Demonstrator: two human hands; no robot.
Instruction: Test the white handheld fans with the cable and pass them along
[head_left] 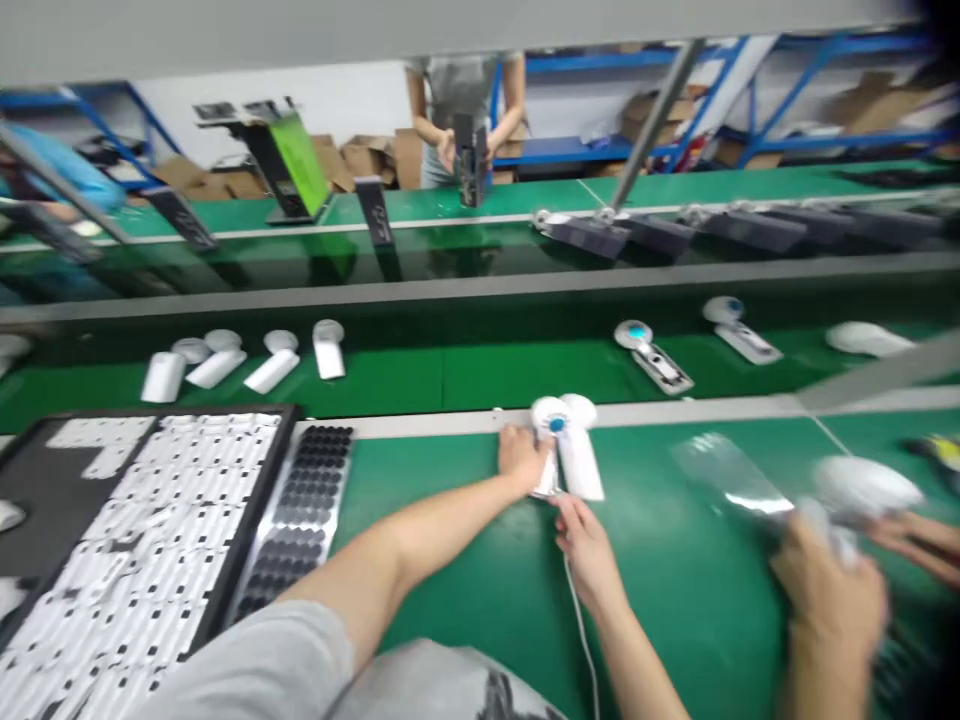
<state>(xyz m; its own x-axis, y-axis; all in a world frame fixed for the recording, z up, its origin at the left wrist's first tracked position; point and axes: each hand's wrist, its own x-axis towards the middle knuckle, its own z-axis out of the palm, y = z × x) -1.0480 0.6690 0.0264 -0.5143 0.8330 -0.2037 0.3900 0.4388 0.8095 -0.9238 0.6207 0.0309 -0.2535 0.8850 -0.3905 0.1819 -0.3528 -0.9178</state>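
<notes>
A white round-headed handheld device (555, 424) with a blue disc in its head lies on the green bench, near its back edge. My left hand (523, 460) is closed around its narrow body and hides part of it. At the body's lower end, my right hand (585, 545) pinches the end of a white cable (577, 605), which trails down toward me. Whether the cable's tip sits inside the device cannot be made out. A second white piece (582, 460) of similar shape lies directly right of the device.
At left stand a black-rimmed tray (289, 440) of white parts and a strip of black round cells (319, 470). Beyond the bench, a green conveyor (480, 370) carries several white devices. A co-worker's blurred hands (832, 580) work at right, near a clear plastic sheet (731, 475).
</notes>
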